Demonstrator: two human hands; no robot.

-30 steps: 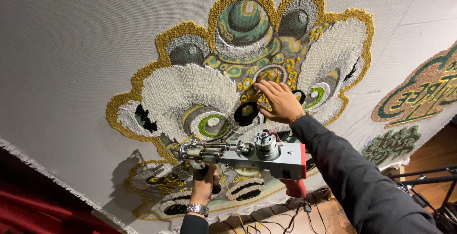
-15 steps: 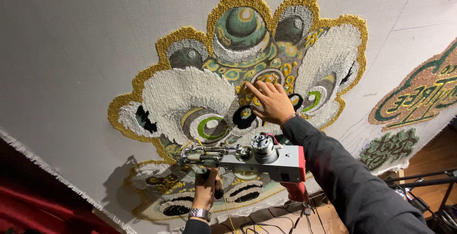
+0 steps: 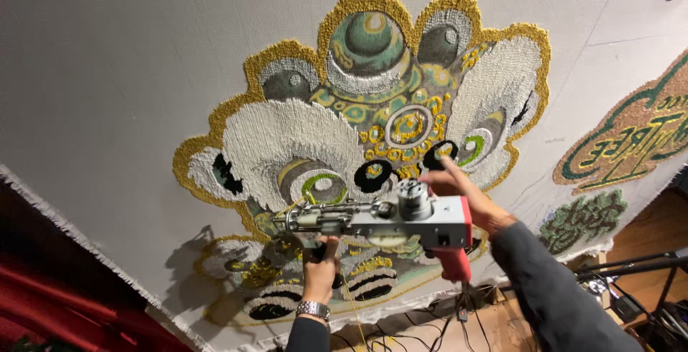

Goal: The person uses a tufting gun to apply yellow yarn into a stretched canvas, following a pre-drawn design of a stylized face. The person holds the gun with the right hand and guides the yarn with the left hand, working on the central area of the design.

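Observation:
My left hand (image 3: 320, 269), with a metal watch on the wrist, grips the black front handle under a grey tufting gun (image 3: 423, 227) with a red rear grip (image 3: 455, 262). The gun's needle end points left, close to the stretched grey cloth (image 3: 107, 73). A large tufted design (image 3: 287, 144) in white, gold, green and black fills that cloth. My right hand (image 3: 469, 194), in a dark sleeve, is just behind the gun's rear top. Its fingers are spread and point left near the design's black ring. It does not hold the red grip.
Another tufted piece in green and gold (image 3: 631, 137) and a small green patch (image 3: 584, 219) are on the cloth at right. A red curtain (image 3: 43, 302) hangs at lower left. Cables (image 3: 430, 323) lie on the wooden floor, and a black stand (image 3: 638, 262) is at lower right.
My right hand has come off the centre of the tufted design and dropped down behind the gun's rear. My left hand keeps its grip on the front handle.

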